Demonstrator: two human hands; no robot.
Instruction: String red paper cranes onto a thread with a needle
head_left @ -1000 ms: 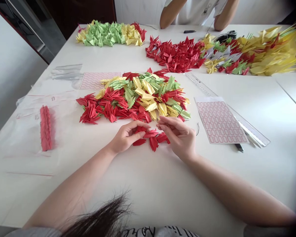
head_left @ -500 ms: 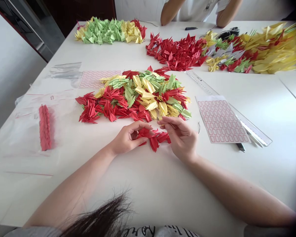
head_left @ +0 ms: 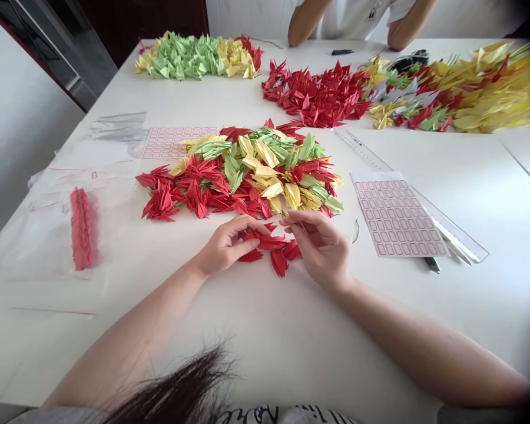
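My left hand and my right hand meet at a small cluster of red folded paper cranes on the white table. Both hands have fingers curled and pinched on red cranes from this cluster. Just beyond them lies a big pile of red, yellow and green paper cranes.
A sheet of red-outlined stickers and a clear ruler lie to the right. A bagged red stack sits at the left. More crane piles fill the far side, where another person's arms rest.
The hands have shifted the red cranes slightly between them; the cluster now lies a bit lower and more spread. The camera view barely moved.
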